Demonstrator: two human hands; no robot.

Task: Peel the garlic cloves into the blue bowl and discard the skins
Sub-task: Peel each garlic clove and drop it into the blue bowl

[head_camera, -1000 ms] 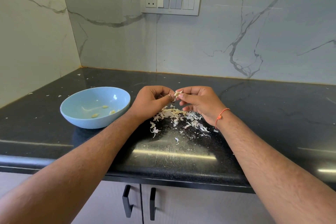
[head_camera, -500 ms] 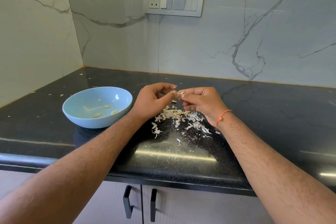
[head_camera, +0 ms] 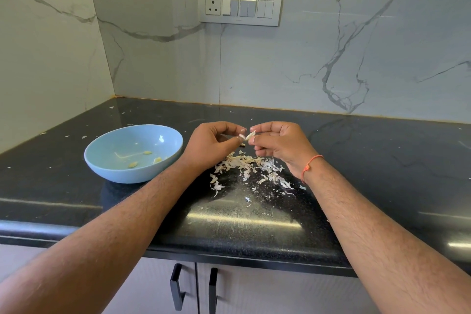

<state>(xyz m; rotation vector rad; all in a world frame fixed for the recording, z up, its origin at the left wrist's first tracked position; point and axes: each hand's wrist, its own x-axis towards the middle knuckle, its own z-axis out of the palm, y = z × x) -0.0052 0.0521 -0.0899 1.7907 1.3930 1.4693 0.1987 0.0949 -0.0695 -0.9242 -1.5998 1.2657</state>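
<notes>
Papery white skin flared from a garlic clove pinched between both hands above the black speckled table, the left hand and right hand meeting fingertip to fingertip at its middle. Each grip was clamped on the clove, thumb and forefinger of one hand opposing those of the other, the remaining fingers curled loosely. The clove's long axis appeared to run roughly left to right between the two grips, though it was too small to read surely. To the left of the left hand, just beside its wrist, sat the blue bowl, smooth and glossy, shallow and round, with a few pale peeled cloves lying in its bottom. The left hand was the nearer to it, so a drop into the bowl likely fell to that side. Dry, curled, flaky skins lay heaped on the table directly beneath the hands, still to be discarded.
</notes>
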